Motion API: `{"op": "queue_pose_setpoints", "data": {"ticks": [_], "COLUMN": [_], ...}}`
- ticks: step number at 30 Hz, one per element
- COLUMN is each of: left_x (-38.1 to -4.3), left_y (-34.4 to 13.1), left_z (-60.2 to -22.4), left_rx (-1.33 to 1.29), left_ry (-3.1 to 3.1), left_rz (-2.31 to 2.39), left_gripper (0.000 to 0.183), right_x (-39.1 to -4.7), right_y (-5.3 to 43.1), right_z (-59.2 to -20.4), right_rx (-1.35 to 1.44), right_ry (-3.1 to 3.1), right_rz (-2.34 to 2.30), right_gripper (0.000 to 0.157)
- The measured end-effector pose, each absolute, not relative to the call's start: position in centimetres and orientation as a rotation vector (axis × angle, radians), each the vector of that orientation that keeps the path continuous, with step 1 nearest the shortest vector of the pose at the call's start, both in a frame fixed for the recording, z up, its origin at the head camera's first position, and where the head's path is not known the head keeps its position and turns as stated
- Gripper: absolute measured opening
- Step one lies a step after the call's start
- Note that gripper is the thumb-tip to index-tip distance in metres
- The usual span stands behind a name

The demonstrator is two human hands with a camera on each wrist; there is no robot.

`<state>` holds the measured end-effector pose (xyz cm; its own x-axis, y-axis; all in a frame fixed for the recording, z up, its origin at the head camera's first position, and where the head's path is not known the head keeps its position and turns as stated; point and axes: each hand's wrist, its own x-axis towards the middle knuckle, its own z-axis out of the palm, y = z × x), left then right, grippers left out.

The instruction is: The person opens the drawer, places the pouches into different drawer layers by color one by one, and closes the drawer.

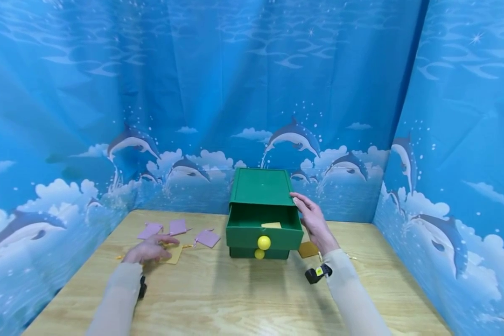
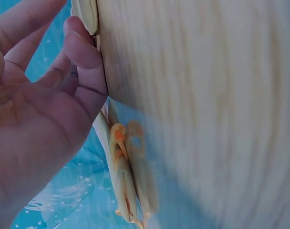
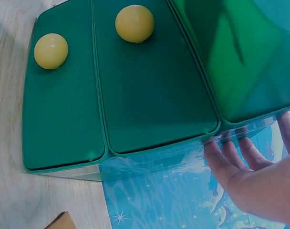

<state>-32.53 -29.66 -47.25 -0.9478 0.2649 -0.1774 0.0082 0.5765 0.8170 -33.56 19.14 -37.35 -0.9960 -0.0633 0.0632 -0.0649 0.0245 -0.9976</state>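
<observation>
Both hands [image 1: 151, 250] [image 1: 315, 225] unclenched; right touches green cabinet [image 1: 262, 186].

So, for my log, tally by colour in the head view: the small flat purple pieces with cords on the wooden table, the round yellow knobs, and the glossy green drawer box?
Small flat purple corded pieces: 3
Round yellow knobs: 2
Glossy green drawer box: 1
Total: 6

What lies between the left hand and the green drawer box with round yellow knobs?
The head view shows, from the left hand to the green drawer box: a flat yellow square, its orange tassel, then a flat lilac square.
</observation>
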Motion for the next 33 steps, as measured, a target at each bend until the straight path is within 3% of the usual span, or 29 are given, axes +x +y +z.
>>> {"op": "queue_pose_setpoints", "data": {"ticks": [5,16,23,33], "left_x": [-32.5,-32.3,-32.7,-32.4], "left_y": [-29.4,-28.5,-28.4,-27.6], "left_z": [-47.2,-47.1,-47.0,-47.0], "left_rx": [0.319,0.220,0.325,0.281], "left_ry": [2.583,2.613,2.639,2.571], "left_rz": [1.226,1.190,1.147,1.238], "left_gripper": [0.051,0.048,0.047,0.048], "right_x": [-33.6,-33.1,-33.6,-33.4], "right_y": [19.3,19.1,19.4,19.3], "right_z": [-37.5,-37.2,-37.1,-37.0], "right_rx": [0.143,0.158,0.163,0.181], "right_ry": [-2.241,-2.261,-2.260,-2.245], "right_rz": [2.203,2.193,2.186,2.220], "right_gripper": [0.048,0.048,0.050,0.049]}}
